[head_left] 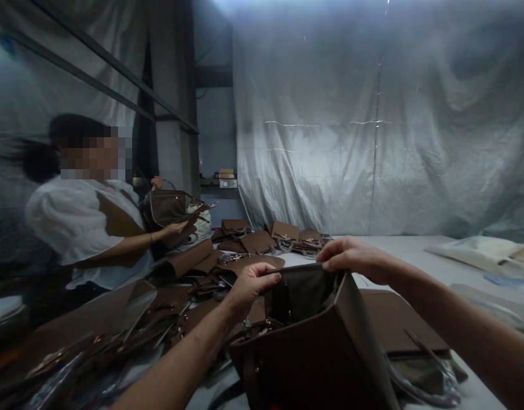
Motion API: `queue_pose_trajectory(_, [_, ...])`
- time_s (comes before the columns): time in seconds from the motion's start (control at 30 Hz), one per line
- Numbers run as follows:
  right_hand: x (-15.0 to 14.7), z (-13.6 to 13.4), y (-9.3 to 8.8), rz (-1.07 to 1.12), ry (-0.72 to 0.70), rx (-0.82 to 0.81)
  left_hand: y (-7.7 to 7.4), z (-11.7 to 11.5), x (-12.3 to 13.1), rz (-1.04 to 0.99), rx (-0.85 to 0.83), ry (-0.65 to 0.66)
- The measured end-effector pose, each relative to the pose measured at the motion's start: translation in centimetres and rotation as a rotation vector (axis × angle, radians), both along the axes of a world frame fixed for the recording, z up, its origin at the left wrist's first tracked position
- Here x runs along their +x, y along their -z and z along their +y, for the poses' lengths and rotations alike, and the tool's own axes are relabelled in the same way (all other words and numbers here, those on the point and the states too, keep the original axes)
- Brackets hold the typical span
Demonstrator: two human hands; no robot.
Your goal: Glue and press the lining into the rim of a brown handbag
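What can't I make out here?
In the head view:
- Held bag: underside cut off by the lower edge; inside bottom hidden by its near wall.
- Flat bag at right: left part hidden behind the held bag.
- Boxes at the back: any print too small.

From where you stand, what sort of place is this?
Probably a bag-making or packing workshop: many similar brown bags lie heaped on a pale table, a co-worker holds another open bag, and silvery sheeting hangs behind.
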State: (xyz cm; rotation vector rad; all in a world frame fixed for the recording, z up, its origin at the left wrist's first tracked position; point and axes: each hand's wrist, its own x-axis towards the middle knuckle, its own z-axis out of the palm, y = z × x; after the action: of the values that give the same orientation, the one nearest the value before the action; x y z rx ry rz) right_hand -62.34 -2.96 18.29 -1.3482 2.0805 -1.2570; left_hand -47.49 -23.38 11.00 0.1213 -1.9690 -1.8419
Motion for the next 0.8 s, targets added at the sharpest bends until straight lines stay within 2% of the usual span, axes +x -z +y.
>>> queue_pose_trajectory(0.13, [0.5, -4.2, -2.2, -0.091, -0.073, -0.036, -3.4, -4.6, 0.9, 0.044, -0.063, -0.055])
queue_pose_trajectory(0.27, [0.9, -10.4, -2.8, -0.139, -0.144, -0.134, -5.1, -10.3, 1.6, 0.1, -0.056, -0.107])
queue_pose_trajectory(0.4, [1.7, -16.4, -2.6, -0.14, -0.176, -0.185, -5.2, -15.6, 2.4, 0.15, -0.035, -0.129])
queue_pose_trajectory(0.5, [2.0, -20.0, -2.6, -0.108, -0.216, -0.154, -5.0, -18.9, 2.9, 0.147, -0.045, -0.177])
queue_pose_trajectory(0.8, [0.6, -29.0, -1.7, -0.18, -0.27, -0.118, -4.6, -26.8, 3.1, 0.095, -0.13, -0.282])
